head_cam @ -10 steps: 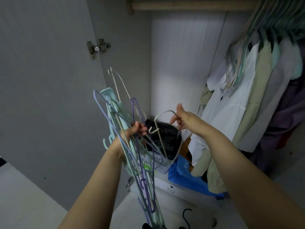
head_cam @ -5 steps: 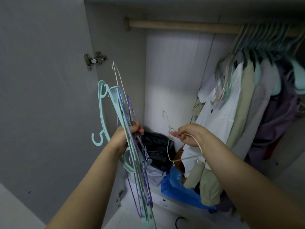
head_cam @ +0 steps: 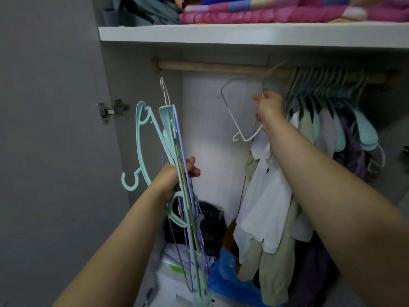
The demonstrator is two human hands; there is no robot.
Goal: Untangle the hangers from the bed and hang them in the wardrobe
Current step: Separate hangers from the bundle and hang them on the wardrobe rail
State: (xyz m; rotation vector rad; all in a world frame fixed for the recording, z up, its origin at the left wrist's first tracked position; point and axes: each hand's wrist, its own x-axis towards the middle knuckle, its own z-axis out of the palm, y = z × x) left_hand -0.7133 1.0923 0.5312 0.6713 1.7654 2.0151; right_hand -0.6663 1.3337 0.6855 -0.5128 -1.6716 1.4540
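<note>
Gripping thin white wire hanger (head_cam: pixel 238 120) in right hand (head_cam: pixel 269 107) fingers, left hand (head_cam: pixel 174 176) clutching plastic hanger bundle (head_cam: pixel 177 151)

We see smooth matt plastic hangers (head_cam: pixel 174 156) bunched within our left fingers, a thin white coated wire hanger (head_cam: pixel 238 120) pinched in our right, a bare wooden rail (head_cam: pixel 212 68) above them, soft cloth shirts (head_cam: pixel 265 196) below

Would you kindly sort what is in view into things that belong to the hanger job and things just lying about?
Job:
- white wire hanger, held by the right hand
- bundle of hangers, gripped by the left hand
- wooden rail

Lying about:
- pink blanket on the shelf
- hanging shirts
- blue bag
- black bag
</note>
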